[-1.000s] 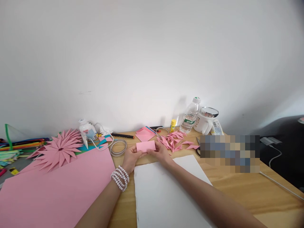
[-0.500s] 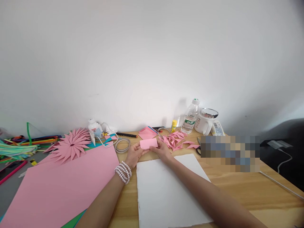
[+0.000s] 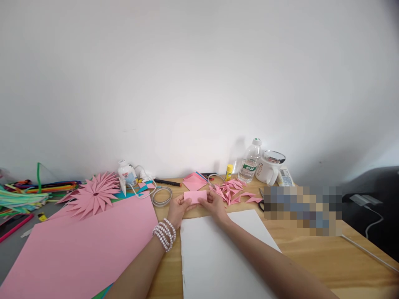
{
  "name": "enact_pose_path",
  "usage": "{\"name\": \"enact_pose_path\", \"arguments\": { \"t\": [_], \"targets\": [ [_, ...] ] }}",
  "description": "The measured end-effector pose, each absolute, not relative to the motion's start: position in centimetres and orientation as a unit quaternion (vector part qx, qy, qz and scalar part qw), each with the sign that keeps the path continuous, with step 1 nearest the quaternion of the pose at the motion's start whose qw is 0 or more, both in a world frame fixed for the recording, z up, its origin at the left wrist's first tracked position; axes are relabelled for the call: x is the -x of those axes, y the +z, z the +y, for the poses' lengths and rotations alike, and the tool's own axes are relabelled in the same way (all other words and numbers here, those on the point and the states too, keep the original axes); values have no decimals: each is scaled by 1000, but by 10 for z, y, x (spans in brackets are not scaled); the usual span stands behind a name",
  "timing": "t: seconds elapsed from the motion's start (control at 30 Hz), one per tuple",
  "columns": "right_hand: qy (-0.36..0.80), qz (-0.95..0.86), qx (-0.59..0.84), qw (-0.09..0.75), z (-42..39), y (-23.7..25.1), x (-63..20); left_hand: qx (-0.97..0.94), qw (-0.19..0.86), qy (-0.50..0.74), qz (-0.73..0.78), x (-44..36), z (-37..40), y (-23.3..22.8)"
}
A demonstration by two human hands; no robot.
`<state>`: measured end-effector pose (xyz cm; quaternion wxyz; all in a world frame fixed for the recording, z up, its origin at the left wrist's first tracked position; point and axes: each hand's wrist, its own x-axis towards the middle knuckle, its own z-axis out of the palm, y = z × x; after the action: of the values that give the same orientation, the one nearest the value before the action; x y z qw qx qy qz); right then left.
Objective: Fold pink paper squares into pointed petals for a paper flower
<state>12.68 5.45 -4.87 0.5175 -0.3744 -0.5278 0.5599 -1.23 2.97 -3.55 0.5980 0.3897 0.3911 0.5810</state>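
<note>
A small folded piece of pink paper (image 3: 195, 196) is held up between both hands, just beyond the far edge of the white board (image 3: 218, 253). My left hand (image 3: 178, 209), with a beaded bracelet at its wrist, pinches the paper's left side. On the right side my right hand (image 3: 216, 206) grips it, thumb in front and fingers behind. Right beside that hand lies a pile of folded pink paper pieces (image 3: 230, 192). Behind the held paper rests a stack of pink paper squares (image 3: 193, 182) with some blue showing.
Large pink sheets (image 3: 84, 249) and a pink paper pinwheel shape (image 3: 96, 194) cover the left. Along the wall stand a white bottle (image 3: 127, 173), a glue stick (image 3: 229, 172), a water bottle (image 3: 250, 162) and a mug (image 3: 268, 168). A coiled cable (image 3: 162, 196) and scissors (image 3: 262, 203) lie nearby.
The view has tilted slightly, so everything sits lower. My left thumb has come onto the front of the pink paper, near its lower edge; both hands still hold it.
</note>
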Motion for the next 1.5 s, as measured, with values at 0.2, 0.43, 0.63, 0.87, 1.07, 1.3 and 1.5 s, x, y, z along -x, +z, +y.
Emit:
{"name": "enact_pose_path", "arguments": {
  "t": [0.2, 0.43, 0.63, 0.87, 1.07, 1.3, 1.5],
  "targets": [
    [555, -537, 348, 531, 55, -47, -125, -365, 593, 592, 405, 14, 33, -37],
    [546, -536, 363, 531, 58, -49, -124, -330, 590, 613, 409, 13, 33, -34],
    [549, -526, 372, 532, 59, -51, -125, -323, 589, 612, 418, 13, 32, -34],
    [548, -519, 366, 544, 57, -50, -126, -328, 594, 606, 416, 13, 33, -35],
    [535, -535, 375, 534, 56, -50, -128, -349, 593, 600, 407, 12, 33, -35],
    [507, -540, 397, 542, 58, -53, -135, -348, 599, 594, 408, 8, 35, -39],
    [491, -570, 409, 517, 58, -56, -139, -360, 614, 579, 398, 7, 38, -43]
  ]
}}
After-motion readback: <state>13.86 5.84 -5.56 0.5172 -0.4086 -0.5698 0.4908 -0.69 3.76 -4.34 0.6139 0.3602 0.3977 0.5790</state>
